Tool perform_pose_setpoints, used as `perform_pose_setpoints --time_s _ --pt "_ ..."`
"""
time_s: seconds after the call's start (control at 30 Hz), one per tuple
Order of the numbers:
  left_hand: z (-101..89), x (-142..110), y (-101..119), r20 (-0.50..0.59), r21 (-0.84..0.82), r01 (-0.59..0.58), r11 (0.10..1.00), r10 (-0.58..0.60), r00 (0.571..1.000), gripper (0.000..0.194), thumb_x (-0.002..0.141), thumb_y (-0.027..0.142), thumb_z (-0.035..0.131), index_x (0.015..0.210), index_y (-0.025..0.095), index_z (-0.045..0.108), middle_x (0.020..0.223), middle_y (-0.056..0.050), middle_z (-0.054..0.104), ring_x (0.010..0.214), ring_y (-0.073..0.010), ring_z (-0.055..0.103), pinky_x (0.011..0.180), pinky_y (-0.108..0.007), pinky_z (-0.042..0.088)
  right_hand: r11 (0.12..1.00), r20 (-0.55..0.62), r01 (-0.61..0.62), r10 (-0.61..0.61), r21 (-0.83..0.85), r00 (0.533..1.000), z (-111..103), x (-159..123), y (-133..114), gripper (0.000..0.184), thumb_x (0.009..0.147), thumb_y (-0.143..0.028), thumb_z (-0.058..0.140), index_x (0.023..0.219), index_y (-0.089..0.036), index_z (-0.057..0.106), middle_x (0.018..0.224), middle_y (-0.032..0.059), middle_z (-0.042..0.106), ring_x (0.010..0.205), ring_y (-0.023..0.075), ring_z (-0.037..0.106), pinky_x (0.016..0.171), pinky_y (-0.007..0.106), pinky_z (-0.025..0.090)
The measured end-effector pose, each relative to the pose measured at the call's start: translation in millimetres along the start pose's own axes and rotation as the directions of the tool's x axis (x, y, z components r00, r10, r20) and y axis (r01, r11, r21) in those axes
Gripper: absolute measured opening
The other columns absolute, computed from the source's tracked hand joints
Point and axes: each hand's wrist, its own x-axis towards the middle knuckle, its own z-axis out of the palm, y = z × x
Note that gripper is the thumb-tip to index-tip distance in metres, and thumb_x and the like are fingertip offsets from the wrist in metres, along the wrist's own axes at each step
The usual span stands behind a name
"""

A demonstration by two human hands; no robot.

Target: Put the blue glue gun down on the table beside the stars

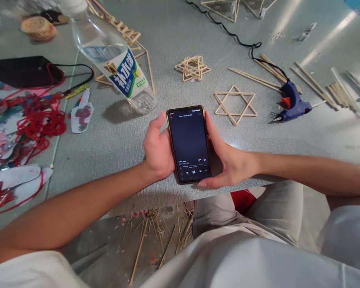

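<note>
A black smartphone [189, 140] with a dark screen showing playback controls is held over the near edge of the grey table [114, 136]. My left hand [156, 149] grips its left side, thumb up along the edge. My right hand [228, 158] cups its right side and bottom, fingers wrapped behind. Just beyond the phone lies a flat six-pointed star of wooden sticks [235, 105], and farther back a stacked stick star [193, 68].
A clear plastic bottle [114, 60] stands tilted in view at the back left. A blue glue gun [292, 102] with black cord and loose sticks [315, 86] lie right. Red string [42, 120], paper cutouts and a black pouch [24, 71] lie left. Stick scraps litter the floor [156, 236].
</note>
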Motion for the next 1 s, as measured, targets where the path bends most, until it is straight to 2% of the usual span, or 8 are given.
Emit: perform_pose_setpoints --time_s 0.1,0.23,0.33,0.43,0.53,0.63,0.9,1.0 --pt "-7.2 2.8 -2.3 0.023 -0.023 -0.031 0.999 0.032 0.999 0.062 0.106 0.068 0.044 0.119 0.020 0.082 0.107 -0.011 0.085 0.111 -0.0353 0.082 0.099 -0.048 0.068 0.999 0.027 0.001 0.000 -0.036 1.000 -1.2 0.2 0.2 0.179 0.081 -0.053 0.103 0.167 -0.030 -0.053 0.191 0.0140 -0.035 0.185 0.0380 -0.012 0.150 0.062 0.013" --pt "-9.3 5.1 -2.7 0.040 -0.074 -0.041 0.996 0.044 0.998 0.064 0.109 0.066 0.040 0.119 0.018 0.082 0.110 -0.012 0.085 0.112 -0.0338 0.082 0.099 -0.045 0.068 0.996 0.039 -0.004 0.008 -0.093 0.999 -3.2 -0.3 -2.5 0.173 0.084 -0.052 0.100 0.170 -0.033 -0.049 0.193 0.0127 -0.030 0.184 0.0425 -0.008 0.150 0.065 0.014" --pt "-5.5 4.2 -1.0 -0.015 -0.093 -0.038 0.995 0.037 0.999 0.064 0.110 0.065 0.040 0.115 0.018 0.082 0.109 -0.011 0.086 0.112 -0.0324 0.082 0.101 -0.043 0.068 0.995 0.019 -0.024 0.025 -0.099 0.999 -0.7 0.1 -3.6 0.166 0.087 -0.045 0.096 0.172 -0.034 -0.046 0.195 0.0122 -0.026 0.185 0.0441 0.000 0.150 0.066 0.021" --pt "-1.4 3.8 -0.2 -0.077 -0.091 -0.035 0.995 0.028 0.997 0.069 0.110 0.068 0.037 0.106 0.017 0.082 0.101 -0.011 0.086 0.117 -0.0339 0.082 0.108 -0.047 0.068 0.996 -0.063 -0.027 0.022 -0.079 0.998 3.7 1.4 -2.2 0.164 0.085 -0.041 0.096 0.177 -0.034 -0.039 0.197 0.0127 -0.013 0.184 0.0448 0.009 0.147 0.068 0.031" --pt "-1.2 7.4 -2.1 -0.028 -0.094 -0.010 0.996 0.008 1.000 0.069 0.112 0.068 0.034 0.095 0.019 0.080 0.096 -0.011 0.085 0.124 -0.0359 0.081 0.113 -0.051 0.067 0.996 -0.138 -0.045 0.033 -0.081 0.990 6.1 2.6 0.6 0.163 0.082 -0.041 0.098 0.182 -0.031 -0.030 0.197 0.0174 0.004 0.184 0.0460 0.012 0.145 0.070 0.034" --pt "-4.5 12.9 -4.9 0.046 -0.089 0.009 0.996 -0.005 0.999 0.061 0.111 0.064 0.039 0.097 0.021 0.080 0.099 -0.010 0.086 0.130 -0.0370 0.080 0.115 -0.053 0.066 0.993 -0.171 -0.061 0.043 -0.101 0.984 5.9 3.1 2.7 0.161 0.082 -0.040 0.099 0.183 -0.032 -0.026 0.195 0.0202 0.012 0.184 0.0455 0.013 0.145 0.071 0.033" --pt "-4.3 10.1 -3.9 0.056 -0.079 0.012 0.997 -0.008 0.998 0.059 0.111 0.062 0.039 0.111 0.022 0.082 0.100 -0.007 0.087 0.125 -0.0352 0.082 0.113 -0.054 0.067 0.993 -0.126 0.011 -0.027 -0.121 0.992 3.0 1.5 5.9 0.162 0.084 -0.045 0.098 0.182 -0.033 -0.030 0.196 0.0194 -0.002 0.184 0.0469 0.001 0.145 0.075 0.027" --pt "-4.1 8.3 -4.3 0.089 -0.060 -0.007 0.998 0.012 0.996 0.062 0.112 0.062 0.037 0.113 0.021 0.083 0.103 -0.008 0.087 0.121 -0.0350 0.083 0.111 -0.054 0.068 0.995 -0.100 0.053 -0.061 -0.080 0.993 1.2 1.2 5.2 0.152 0.090 -0.041 0.092 0.182 -0.033 -0.029 0.197 0.0191 -0.004 0.184 0.0459 0.010 0.144 0.074 0.030"
